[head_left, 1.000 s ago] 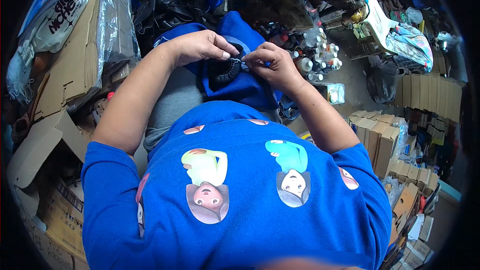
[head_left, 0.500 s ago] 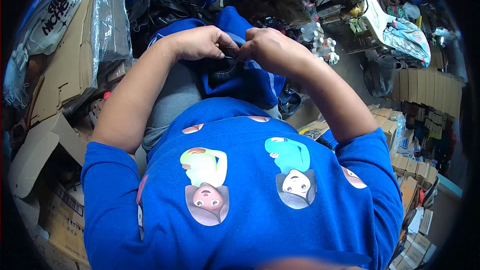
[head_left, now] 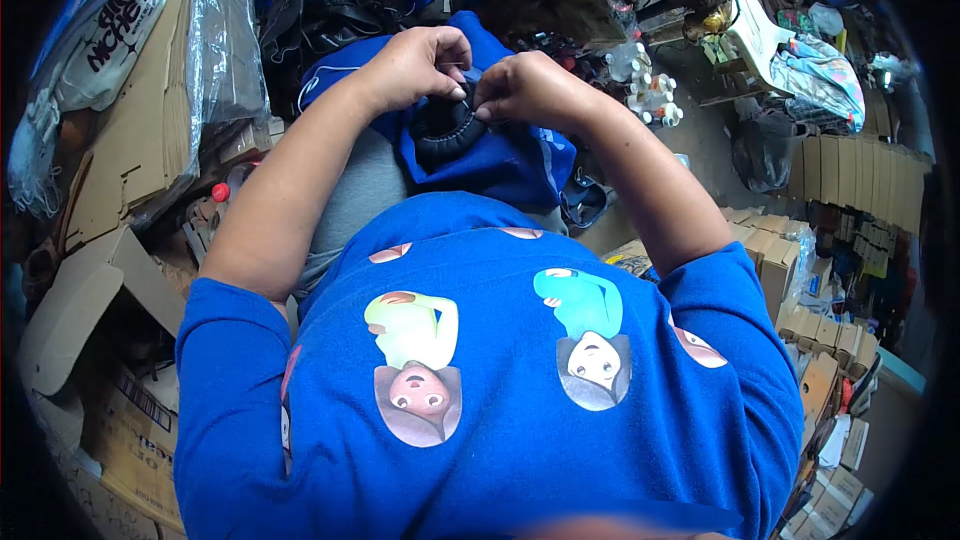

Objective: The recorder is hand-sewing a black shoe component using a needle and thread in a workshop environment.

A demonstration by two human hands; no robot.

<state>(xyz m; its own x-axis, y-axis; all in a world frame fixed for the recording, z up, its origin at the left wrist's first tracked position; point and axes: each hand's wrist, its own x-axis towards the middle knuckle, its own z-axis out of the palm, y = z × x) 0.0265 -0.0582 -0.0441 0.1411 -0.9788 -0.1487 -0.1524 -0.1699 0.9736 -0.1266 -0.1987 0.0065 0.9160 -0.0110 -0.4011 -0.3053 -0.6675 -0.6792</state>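
Amid cardboard (head_left: pixel 135 135), of the hands (head_left: pixel 412 65) (head_left: pixel 537 90) over blue cloth (head_left: pixel 490 170), the right pinches a black piece (head_left: pixel 448 145), left unclear.

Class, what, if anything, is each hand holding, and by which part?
The right hand pinches the black stitched piece by its right rim. The left hand is close to its far edge; whether it grips anything cannot be told.

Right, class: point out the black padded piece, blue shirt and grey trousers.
Black padded piece (head_left: pixel 450 146), head view: its lower rim.
Blue shirt (head_left: pixel 507 340), head view: chest, between prints.
Grey trousers (head_left: pixel 362 178), head view: left thigh.
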